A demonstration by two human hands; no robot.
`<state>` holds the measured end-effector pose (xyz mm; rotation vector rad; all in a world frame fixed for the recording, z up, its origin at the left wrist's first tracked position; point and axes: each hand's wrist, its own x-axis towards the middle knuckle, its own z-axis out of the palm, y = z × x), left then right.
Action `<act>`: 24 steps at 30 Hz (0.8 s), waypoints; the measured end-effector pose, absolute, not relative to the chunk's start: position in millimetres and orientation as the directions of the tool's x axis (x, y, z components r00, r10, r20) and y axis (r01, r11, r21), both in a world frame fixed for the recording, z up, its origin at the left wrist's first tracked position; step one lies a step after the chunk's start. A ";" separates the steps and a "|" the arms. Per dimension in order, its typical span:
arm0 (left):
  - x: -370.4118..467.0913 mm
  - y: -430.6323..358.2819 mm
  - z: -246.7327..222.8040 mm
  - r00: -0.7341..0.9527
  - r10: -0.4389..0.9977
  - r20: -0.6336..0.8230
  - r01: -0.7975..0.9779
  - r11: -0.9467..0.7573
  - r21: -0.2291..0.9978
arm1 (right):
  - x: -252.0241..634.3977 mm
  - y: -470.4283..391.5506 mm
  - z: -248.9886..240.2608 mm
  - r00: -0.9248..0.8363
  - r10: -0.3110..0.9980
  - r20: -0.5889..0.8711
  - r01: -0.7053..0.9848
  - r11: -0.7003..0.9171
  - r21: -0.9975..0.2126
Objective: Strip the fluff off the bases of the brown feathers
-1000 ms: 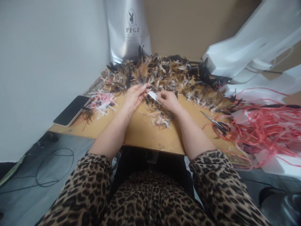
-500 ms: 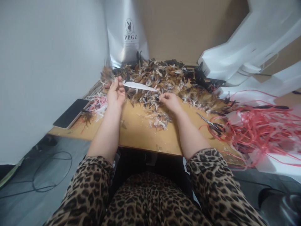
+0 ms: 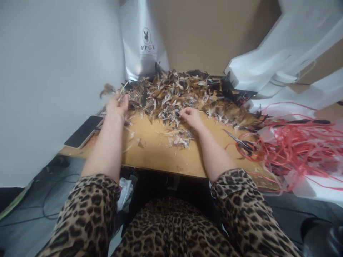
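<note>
A long heap of brown, black and pale feathers (image 3: pixel 171 89) lies across the back of the wooden table (image 3: pixel 158 153). At its left end is my left hand (image 3: pixel 117 106), thumb and fingers apart, among brown feathers and thin pale strips. One brown feather tuft (image 3: pixel 107 89) sticks out just beyond its fingers. At the heap's front edge my right hand (image 3: pixel 192 117) is closed in a pinch; what the fingertips hold, if anything, is too small to make out. Loose feather bits (image 3: pixel 180 138) lie in front of it.
A dark-screened phone (image 3: pixel 83 132) rests at the table's left edge. Scissors (image 3: pixel 241 141) lie right of my right forearm, beside a tangle of red plastic string (image 3: pixel 297 150). A silver bag (image 3: pixel 146 60) stands behind the heap; white foam-like packaging (image 3: pixel 257 73) is at the right.
My left hand has moved left, away from my right hand. The long white strip between the hands no longer shows there. My right hand has barely moved and keeps its pinch.
</note>
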<state>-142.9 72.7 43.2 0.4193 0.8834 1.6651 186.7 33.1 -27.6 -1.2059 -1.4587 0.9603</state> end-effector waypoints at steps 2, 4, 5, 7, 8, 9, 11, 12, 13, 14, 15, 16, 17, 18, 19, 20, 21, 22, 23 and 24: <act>-118.4 61.3 43.5 -0.281 0.938 -0.205 -0.667 -0.038 0.744 | 185.8 31.3 -25.3 -0.056 0.982 0.182 0.213 0.190 -0.959; -86.1 47.4 45.4 -0.197 0.965 -0.173 -0.642 0.007 0.766 | 184.5 28.9 -22.2 -0.078 0.979 0.187 0.207 0.200 -0.958; -69.2 40.9 46.4 -0.153 0.978 -0.139 -0.610 0.017 0.792 | 183.8 27.4 -20.2 -0.081 0.978 0.191 0.194 0.204 -0.960; -37.8 30.5 46.1 -0.040 0.997 -0.066 -0.520 0.036 0.854 | 182.4 24.1 -14.8 -0.069 0.979 0.189 0.155 0.198 -0.968; -24.5 27.0 44.0 -0.002 0.999 -0.044 -0.481 0.037 0.876 | 182.0 22.4 -11.6 -0.059 0.981 0.184 0.135 0.190 -0.972; -13.3 24.5 40.5 0.028 0.999 -0.034 -0.450 0.043 0.892 | 181.9 20.8 -8.1 -0.048 0.983 0.178 0.115 0.182 -0.976; 2.3 21.8 29.7 0.086 0.996 -0.026 -0.418 0.060 0.906 | 182.6 18.6 -1.5 -0.029 0.987 0.160 0.065 0.162 -0.985; 6.7 21.1 23.3 0.109 0.994 -0.026 -0.415 0.069 0.907 | 183.4 18.1 1.3 -0.025 0.989 0.145 0.025 0.145 -0.989; 9.1 20.4 17.1 0.132 0.991 -0.025 -0.412 0.078 0.908 | 184.1 18.1 3.3 -0.025 0.992 0.125 -0.030 0.125 -0.992; 9.6 19.8 11.5 0.154 0.988 -0.033 -0.406 0.094 0.909 | 184.8 18.5 4.7 -0.031 0.994 0.104 -0.096 0.100 -0.990; 8.7 19.2 7.1 0.167 0.985 -0.034 -0.406 0.100 0.909 | 185.3 19.2 5.3 -0.043 0.996 0.082 -0.164 0.074 -0.984; 6.9 18.5 3.8 0.177 0.983 -0.039 -0.409 0.110 0.906 | 185.4 20.0 5.3 -0.058 0.996 0.062 -0.224 0.047 -0.973; 4.5 18.0 1.8 0.183 0.982 -0.044 -0.417 0.118 0.901 | 185.3 20.7 4.9 -0.072 0.996 0.044 -0.271 0.022 -0.962; 2.0 17.6 0.8 0.183 0.982 -0.047 -0.430 0.123 0.894 | 184.9 21.3 4.3 -0.086 0.996 0.028 -0.303 0.000 -0.953; -0.2 17.5 0.4 0.181 0.982 -0.049 -0.448 0.126 0.885 | 184.4 21.6 3.8 -0.101 0.995 0.013 -0.324 -0.020 -0.946; -1.9 17.6 0.3 0.180 0.983 -0.048 -0.466 0.128 0.875 | 183.8 21.6 3.6 -0.114 0.993 0.004 -0.337 -0.035 -0.941; -2.9 17.9 0.1 0.180 0.983 -0.046 -0.484 0.129 0.865 | 183.2 21.3 3.8 -0.122 0.993 0.002 -0.346 -0.041 -0.937; -3.2 18.2 -0.2 0.185 0.982 -0.042 -0.497 0.130 0.858 | 182.7 20.9 4.4 -0.123 0.992 0.002 -0.354 -0.042 -0.934; -2.8 18.5 -0.8 0.197 0.980 -0.038 -0.504 0.134 0.853 | 182.3 20.3 5.6 -0.117 0.993 0.004 -0.361 -0.039 -0.932; -1.8 18.6 -1.7 0.210 0.977 -0.037 -0.504 0.141 0.852 | 181.9 19.7 7.2 -0.100 0.995 0.003 -0.368 -0.035 -0.929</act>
